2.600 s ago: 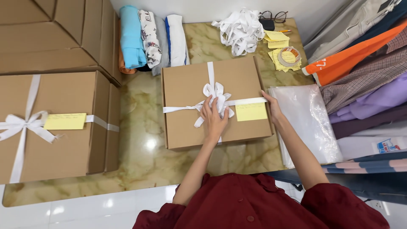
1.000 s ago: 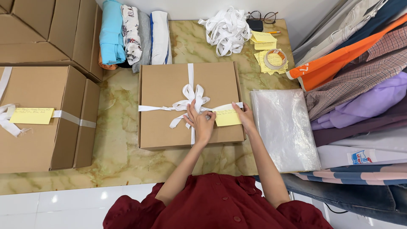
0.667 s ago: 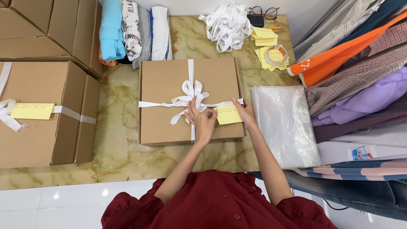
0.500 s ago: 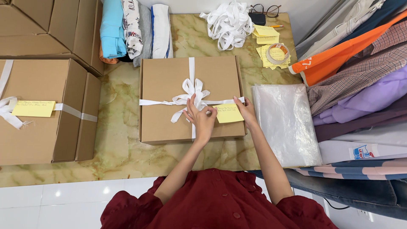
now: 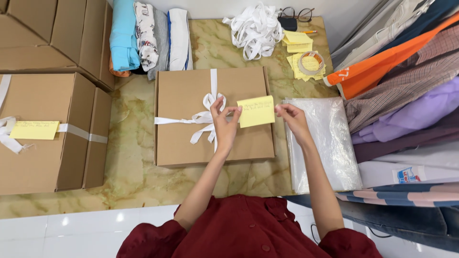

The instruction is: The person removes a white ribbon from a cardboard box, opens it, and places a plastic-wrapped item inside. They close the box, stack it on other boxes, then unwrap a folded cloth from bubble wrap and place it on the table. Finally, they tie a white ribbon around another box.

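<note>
Fingertips of my left hand (image 5: 224,125) pinch the left edge of a yellow note (image 5: 256,111), held above the right half of the cardboard box (image 5: 186,95) on the marble table (image 5: 129,162). My right hand (image 5: 292,120) sits just beside the note's right edge, fingers curled; I cannot tell whether it touches the paper. White ribbon (image 5: 206,117) crosses the box in a bow under my left hand.
</note>
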